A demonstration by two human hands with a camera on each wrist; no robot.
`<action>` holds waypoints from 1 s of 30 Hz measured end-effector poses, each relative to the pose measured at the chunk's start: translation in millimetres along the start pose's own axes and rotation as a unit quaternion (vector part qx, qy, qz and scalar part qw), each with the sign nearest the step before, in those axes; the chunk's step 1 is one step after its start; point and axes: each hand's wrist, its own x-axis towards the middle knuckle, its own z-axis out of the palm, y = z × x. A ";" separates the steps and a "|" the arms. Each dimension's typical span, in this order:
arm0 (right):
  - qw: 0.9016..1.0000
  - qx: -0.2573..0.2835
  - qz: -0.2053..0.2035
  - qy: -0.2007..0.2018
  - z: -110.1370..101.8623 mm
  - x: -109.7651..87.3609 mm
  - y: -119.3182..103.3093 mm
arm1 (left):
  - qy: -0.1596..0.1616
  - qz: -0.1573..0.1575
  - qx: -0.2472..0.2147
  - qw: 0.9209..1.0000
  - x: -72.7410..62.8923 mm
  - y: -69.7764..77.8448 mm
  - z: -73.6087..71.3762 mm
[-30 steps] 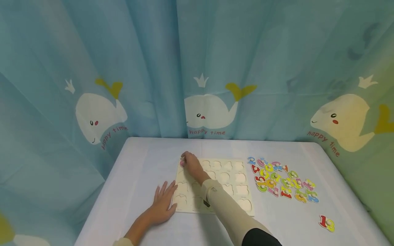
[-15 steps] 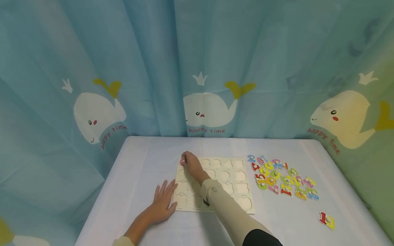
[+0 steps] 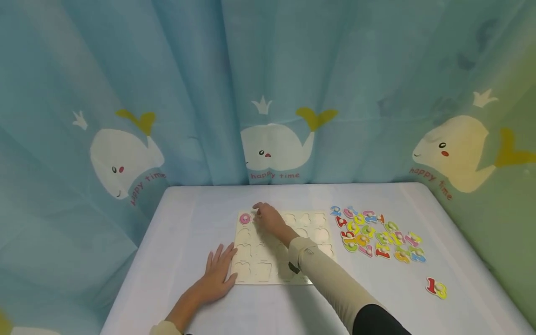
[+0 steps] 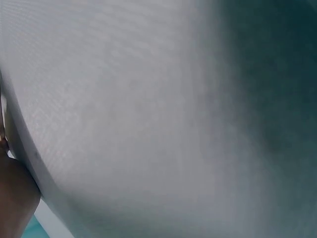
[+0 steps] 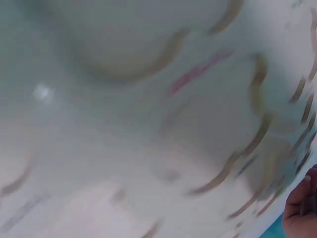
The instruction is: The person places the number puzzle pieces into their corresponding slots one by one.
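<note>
The pale puzzle board (image 3: 263,272) lies at the lower centre of the frame, with the pink round piece (image 3: 245,218) at its upper-left corner. Just right of that piece, the right hand (image 3: 272,222) is over the board's upper part, fingers loosely bent and off the piece. At the board's left edge, the left hand (image 3: 215,278) lies with fingers spread. Colourful number pieces (image 3: 382,251) cluster right of centre, 1 red-and-yellow piece (image 3: 436,288) lower right
</note>
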 end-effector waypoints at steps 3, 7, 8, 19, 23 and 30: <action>0.999 0.044 0.011 0.009 -12.6 -6.5 12.4 | -0.004 -0.001 0.005 1.000 0.0 -1.6 1.6; 0.997 0.066 0.009 0.028 -27.1 -16.4 29.6 | -0.002 -0.002 0.006 1.000 -0.8 -3.3 3.0; 0.997 0.064 0.006 0.033 -30.9 -18.9 33.6 | -0.001 -0.001 0.005 1.000 -0.8 -3.7 3.2; 0.996 0.027 0.018 0.088 -78.9 -46.2 73.2 | 0.013 0.009 0.000 1.000 4.6 -5.4 5.0; 0.993 0.033 0.032 0.106 -91.0 -61.4 90.1 | 0.016 0.006 -0.002 1.000 3.2 -4.9 5.2; 0.986 0.040 0.101 0.126 -117.9 -87.5 121.6 | 0.031 0.020 -0.003 0.999 2.7 -2.4 4.4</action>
